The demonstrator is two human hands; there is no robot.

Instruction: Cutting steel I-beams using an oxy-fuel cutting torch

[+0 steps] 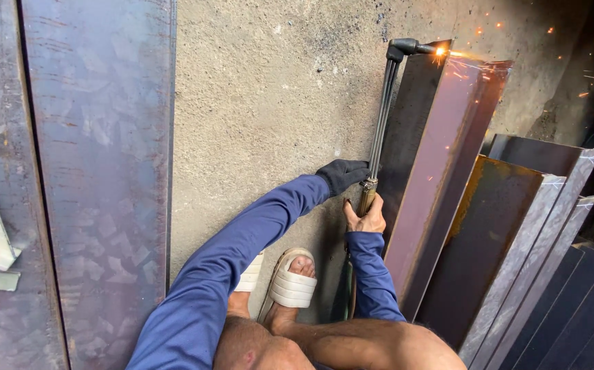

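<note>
Left hand (341, 175) in a black glove, fingers curled around the thin dark tubes of the long metal cutting torch (381, 123); bare right hand (365, 219) wraps tight round its brass handle just below. Torch runs up over the grey concrete floor (263, 103), its bent tip on the top edge of a rusty brown steel angle bar (434, 171), orange sparks (489, 41) flying. More steel angle bars (516, 240) lie beside it to the right, a large grey steel plate (98, 171) at left, white sandals (291, 284) under the arms.

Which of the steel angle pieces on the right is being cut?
The leftmost, reddish-brown angle piece, next to the bare concrete. The torch tip meets its far end, throwing sparks; the others are untouched.
</note>
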